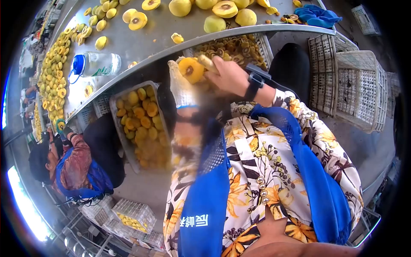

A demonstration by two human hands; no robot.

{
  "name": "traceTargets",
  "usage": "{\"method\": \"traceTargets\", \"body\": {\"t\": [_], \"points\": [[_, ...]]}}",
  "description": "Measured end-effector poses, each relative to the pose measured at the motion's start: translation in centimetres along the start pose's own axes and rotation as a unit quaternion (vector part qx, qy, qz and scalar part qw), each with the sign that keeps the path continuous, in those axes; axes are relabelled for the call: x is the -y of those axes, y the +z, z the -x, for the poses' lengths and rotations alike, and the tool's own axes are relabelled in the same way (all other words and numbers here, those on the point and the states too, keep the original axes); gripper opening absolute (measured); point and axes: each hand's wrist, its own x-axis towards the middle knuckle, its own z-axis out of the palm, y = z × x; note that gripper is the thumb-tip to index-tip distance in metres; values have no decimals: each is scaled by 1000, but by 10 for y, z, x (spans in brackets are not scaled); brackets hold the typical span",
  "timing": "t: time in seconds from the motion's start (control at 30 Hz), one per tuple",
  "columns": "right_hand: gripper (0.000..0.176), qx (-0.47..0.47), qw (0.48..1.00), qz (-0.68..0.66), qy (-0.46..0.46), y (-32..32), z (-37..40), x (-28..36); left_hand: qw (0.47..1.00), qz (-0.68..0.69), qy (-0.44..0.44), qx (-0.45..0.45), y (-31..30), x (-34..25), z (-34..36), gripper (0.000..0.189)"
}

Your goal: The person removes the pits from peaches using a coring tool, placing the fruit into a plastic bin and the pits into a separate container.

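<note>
My left hand (180, 88), in a white knitted glove with a blue cuff, holds a halved yellow peach (191, 70), its cut face with the brown pit area turned up. Close beside it, my right hand (227, 77) is bare and closed round a short tool with a pale yellowish handle (207, 64). The tool's working end is hidden, so its exact kind does not show. Below both hands, under the table edge, a crate holds many brown pits and scraps (235, 48).
Peach halves (138, 20) and whole peaches lie on the metal table (158, 32), with a blue-capped water bottle (100, 64) and a blue cloth (317, 16). A crate of peach halves (141, 115) stands at left, near a co-worker (81, 162). Stacked white crates (357, 90) stand at right.
</note>
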Motion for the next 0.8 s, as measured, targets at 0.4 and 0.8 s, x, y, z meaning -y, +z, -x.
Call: {"method": "traceTargets", "body": {"t": [0.4,0.8], "points": [[21,79,995,-44,47,13,30,16,983,-51,175,-19,-4,21,-7,25],[24,161,978,-87,97,14,31,10,996,-17,26,80,-18,19,-25,26]]}}
